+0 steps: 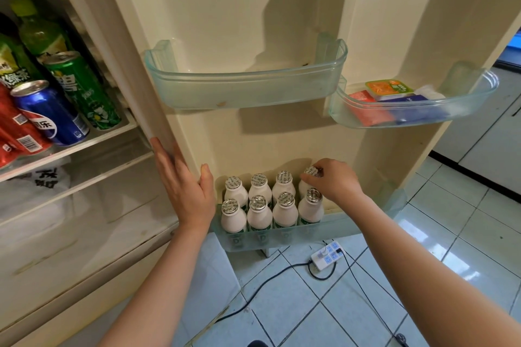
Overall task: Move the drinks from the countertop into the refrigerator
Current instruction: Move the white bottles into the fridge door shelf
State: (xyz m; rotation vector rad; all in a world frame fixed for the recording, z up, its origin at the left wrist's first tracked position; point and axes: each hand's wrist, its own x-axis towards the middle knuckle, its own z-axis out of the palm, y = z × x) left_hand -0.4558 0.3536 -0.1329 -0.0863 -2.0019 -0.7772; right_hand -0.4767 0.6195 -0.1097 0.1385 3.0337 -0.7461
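Several small white milk bottles [259,215] with silver foil caps stand in two rows in the bottom door shelf [284,235] of the open refrigerator. My right hand [332,180] pinches the cap of the back-right bottle [311,172], which stands in the shelf. My left hand [183,186] rests flat with straight fingers against the inner edge of the fridge door [253,8]. On the fridge's inner shelf at left stand a green can [81,90], a blue can [50,113], red cans [14,132] and green bottles [36,28].
An empty clear middle door shelf [245,84] juts out above the bottles. A right door shelf [417,113] holds flat packets. A white power strip [327,256] and black cables lie on the tiled floor. A plastic bag [33,186] sits on the lower fridge shelf.
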